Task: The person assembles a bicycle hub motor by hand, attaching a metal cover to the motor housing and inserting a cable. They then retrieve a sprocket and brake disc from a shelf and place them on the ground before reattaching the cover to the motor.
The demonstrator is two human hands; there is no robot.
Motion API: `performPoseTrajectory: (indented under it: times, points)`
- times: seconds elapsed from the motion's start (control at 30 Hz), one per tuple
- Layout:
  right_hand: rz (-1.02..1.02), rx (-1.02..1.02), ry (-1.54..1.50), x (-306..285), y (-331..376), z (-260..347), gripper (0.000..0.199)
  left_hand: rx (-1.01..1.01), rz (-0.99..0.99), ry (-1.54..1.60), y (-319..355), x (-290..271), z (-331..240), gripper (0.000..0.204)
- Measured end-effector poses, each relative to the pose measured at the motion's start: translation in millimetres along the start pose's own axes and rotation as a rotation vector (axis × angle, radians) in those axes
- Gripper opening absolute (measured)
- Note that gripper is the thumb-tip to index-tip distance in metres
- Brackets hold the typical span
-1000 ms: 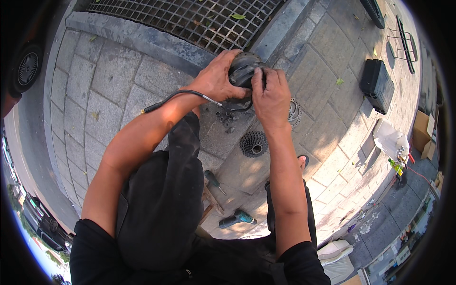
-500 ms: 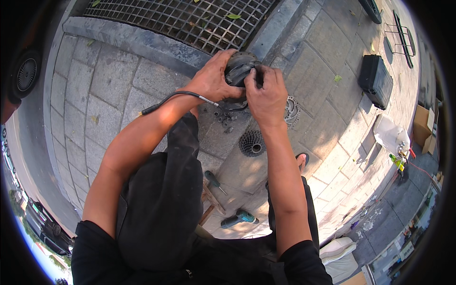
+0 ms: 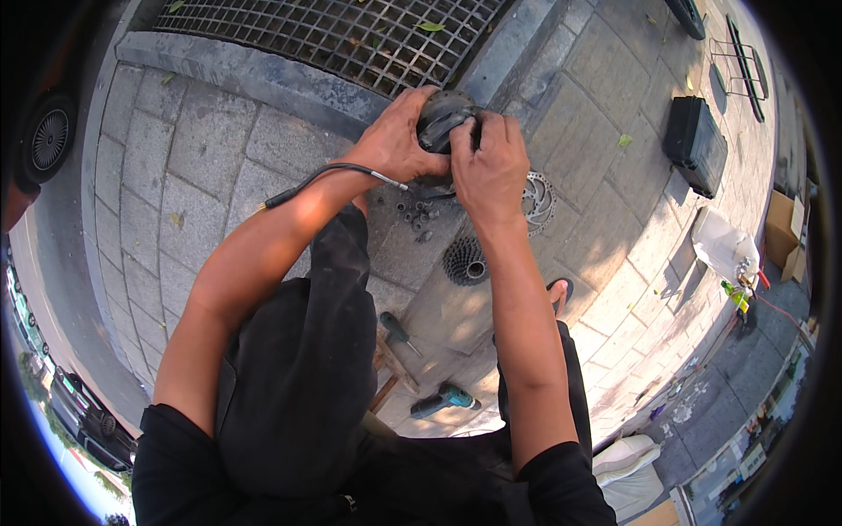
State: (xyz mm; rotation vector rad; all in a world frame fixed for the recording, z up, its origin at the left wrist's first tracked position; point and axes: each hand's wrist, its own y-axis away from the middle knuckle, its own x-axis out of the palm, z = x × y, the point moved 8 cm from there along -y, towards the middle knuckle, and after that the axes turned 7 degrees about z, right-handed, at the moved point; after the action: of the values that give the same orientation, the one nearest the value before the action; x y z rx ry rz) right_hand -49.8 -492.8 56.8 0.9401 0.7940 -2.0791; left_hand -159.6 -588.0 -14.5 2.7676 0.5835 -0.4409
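Note:
Both of my hands are closed around a dark, round, greasy part that looks like a bicycle hub motor (image 3: 445,109). My left hand (image 3: 405,145) wraps its left side, thumb along the near edge. On its right, my right hand (image 3: 491,171) has curled fingers pressed against the black surface; their tips are partly hidden. A black cable (image 3: 326,172) with a metal-sleeved end lies across my left wrist. Below the hub, several small dark nuts and fittings (image 3: 419,215) lie on the paving. A cassette (image 3: 467,261) and a silver brake disc (image 3: 538,203) rest beside my right forearm.
Nearer my legs lie a screwdriver (image 3: 397,331) and a teal-and-black power drill (image 3: 447,400). Ahead is a metal grate (image 3: 351,39) inside a stone kerb (image 3: 237,70). A black case (image 3: 695,145), a white bag (image 3: 724,241) and a cardboard box (image 3: 783,232) stand to the right.
My right hand has shifted slightly left over the hub, its fingers lying more across the near side. The left hand stays nearly where it was.

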Motion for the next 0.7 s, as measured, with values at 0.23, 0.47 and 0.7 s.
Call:
performPoseTrajectory:
  times: [0.23,0.47,0.7]
  points:
    - [0.015,0.08,-0.032,1.8,4.5,-6.1,0.017,-0.095,0.011,-0.056,4.6,3.2,-3.8,0.105]
    - [0.053,0.127,-0.13,0.7,5.8,-4.5,0.021,-0.066,0.029,0.055,-0.7,3.3,18.7,0.104]
    - [0.073,0.193,-0.226,2.3,5.0,-7.0,0.024,-0.061,0.081,0.063,-3.2,-4.3,23.9,0.101]
